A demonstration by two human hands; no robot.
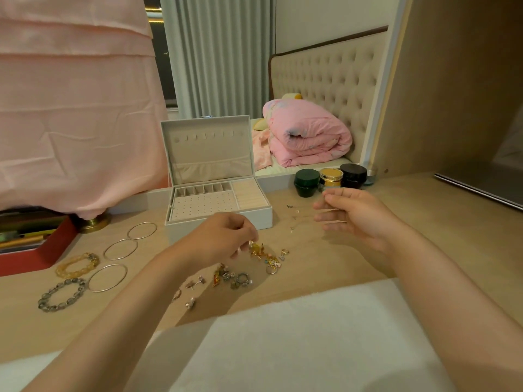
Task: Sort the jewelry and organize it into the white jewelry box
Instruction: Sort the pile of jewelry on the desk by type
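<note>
Sorting jewelry at a wooden desk (424,222), a person works both hands just in front of the white jewelry box (181,230), which stands open at centre frame with its lid raised and its beige trays showing. The left hand (223,236), fingers curled downward, pinches a gold piece (255,247) at the top of a heap of small jewelry (243,274) lying below the box. The right hand (353,213), right of centre, nips a fine chain (297,219) between thumb and forefinger, the other fingers loosely bent; the chain is faint and blurred. At lower left lie three thin bangles (120,249), a yellow beaded bracelet (77,264) and a grey beaded bracelet (62,294), all well apart from the box. Three cosmetic jars (307,183) stand at the desk's back edge, right of the box. A white cloth (283,340) fills the foreground.
</note>
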